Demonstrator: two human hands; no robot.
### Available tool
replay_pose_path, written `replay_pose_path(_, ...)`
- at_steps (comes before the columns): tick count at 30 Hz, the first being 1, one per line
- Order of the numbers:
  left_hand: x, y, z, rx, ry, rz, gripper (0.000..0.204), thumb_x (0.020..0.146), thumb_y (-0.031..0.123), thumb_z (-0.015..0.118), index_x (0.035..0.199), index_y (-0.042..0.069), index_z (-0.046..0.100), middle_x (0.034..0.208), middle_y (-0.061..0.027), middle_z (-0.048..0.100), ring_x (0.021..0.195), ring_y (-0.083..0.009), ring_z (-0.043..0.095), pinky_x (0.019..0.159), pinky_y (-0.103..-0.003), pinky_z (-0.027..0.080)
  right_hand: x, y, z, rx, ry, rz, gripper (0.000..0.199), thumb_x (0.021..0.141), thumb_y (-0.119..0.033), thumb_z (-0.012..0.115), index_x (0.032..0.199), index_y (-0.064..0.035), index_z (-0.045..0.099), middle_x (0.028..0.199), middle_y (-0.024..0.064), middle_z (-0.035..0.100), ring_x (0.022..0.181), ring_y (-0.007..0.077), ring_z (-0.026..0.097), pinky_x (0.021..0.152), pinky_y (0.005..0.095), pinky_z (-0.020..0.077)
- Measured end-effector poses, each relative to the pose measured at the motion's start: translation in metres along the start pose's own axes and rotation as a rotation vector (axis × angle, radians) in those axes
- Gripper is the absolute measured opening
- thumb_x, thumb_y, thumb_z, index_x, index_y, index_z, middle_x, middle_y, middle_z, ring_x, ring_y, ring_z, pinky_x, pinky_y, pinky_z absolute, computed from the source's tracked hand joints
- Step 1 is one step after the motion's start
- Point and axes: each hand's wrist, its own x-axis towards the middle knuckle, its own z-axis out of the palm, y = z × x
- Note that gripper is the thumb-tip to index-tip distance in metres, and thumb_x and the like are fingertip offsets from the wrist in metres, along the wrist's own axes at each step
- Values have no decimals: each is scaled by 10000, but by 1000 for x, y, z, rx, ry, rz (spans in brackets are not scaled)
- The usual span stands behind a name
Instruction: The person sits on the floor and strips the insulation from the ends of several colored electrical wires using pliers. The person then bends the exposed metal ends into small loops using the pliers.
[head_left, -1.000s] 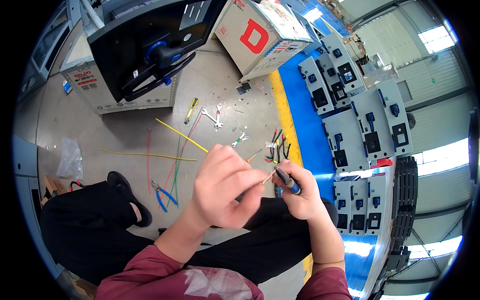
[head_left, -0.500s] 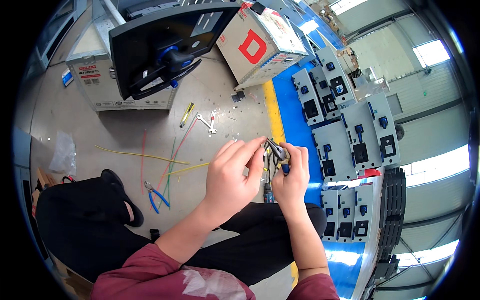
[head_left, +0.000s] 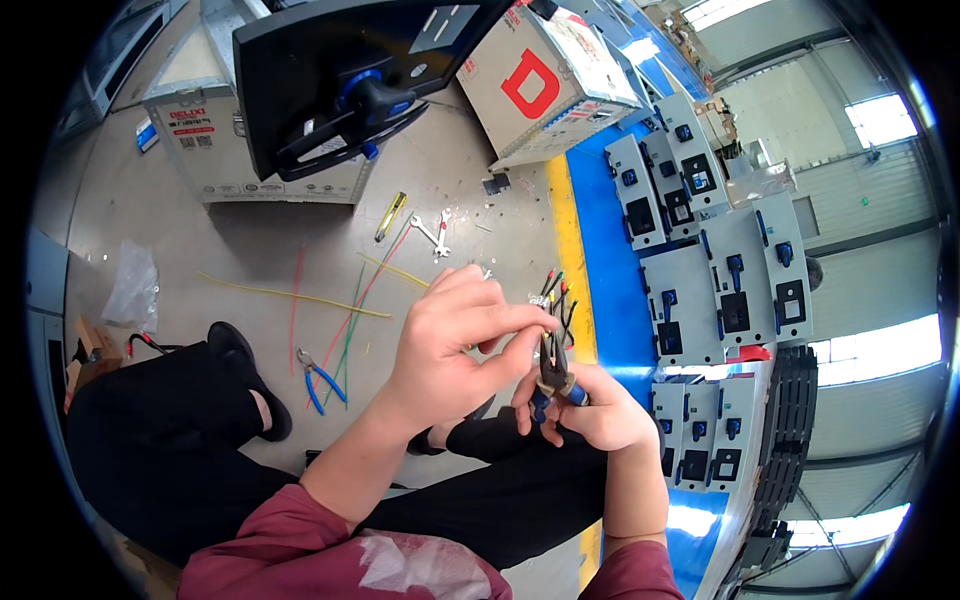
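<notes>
And now the right hand [head_left: 598, 408] has swung the combination pliers [head_left: 556, 374] to point away, handles spreading wider; seemingly a fresh bite. The left hand [head_left: 452, 335] pinches, apparently on the yellow wire [head_left: 397, 271], trailing left of the pliers, end hidden. Farther left, diagonal cutters [head_left: 310, 367]; beyond the pliers, wrenches [head_left: 431, 237]!

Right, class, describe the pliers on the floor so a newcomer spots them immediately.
Find the black shoe at the picture's left. Just right of it lie the pliers, blue handles spread. Unlike the pair in the right hand, nobody holds them.
</notes>
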Motion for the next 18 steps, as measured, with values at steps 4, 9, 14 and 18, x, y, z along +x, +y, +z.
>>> replay_pose_path(4, 0, 0, -3, 40, -3, 86, 322, 675, -61, 718, 933, 77, 851, 642, 29, 520, 643, -148, 441, 632, -316, 341, 0, -9, 1, 32, -12, 60, 604, 712, 201, 379, 1243, 62, 633, 1049, 146, 690, 900, 214, 691, 569, 287, 513)
replay_pose_path(9, 1, -2, -6, 149, 18, 172, 279, 695, 34, 812, 951, 142, 843, 646, 39, 498, 641, -177, 427, 621, -340, 312, -1, -9, 0, 92, -54, 118, 559, 706, 183, 403, 1201, 70, 637, 1016, 158, 675, 867, 221, 687, 554, 297, 525)
replay_pose_path(14, 1, 0, -8, 182, 5, 212, 301, 678, 32, 814, 948, 160, 844, 660, 57, 517, 649, -172, 430, 624, -335, 303, -3, -6, -2, 162, -117, 170, 520, 707, 160, 426, 1174, 75, 640, 988, 165, 663, 855, 233, 684, 571, 312, 556)
replay_pose_path(18, 1, 1, -6, 167, 29, 229, 337, 639, 1, 782, 932, 154, 850, 655, 62, 513, 648, -167, 429, 626, -329, 305, -2, -3, 2, 209, -130, 154, 479, 708, 148, 444, 1138, 77, 641, 960, 161, 655, 833, 237, 678, 589, 330, 582)
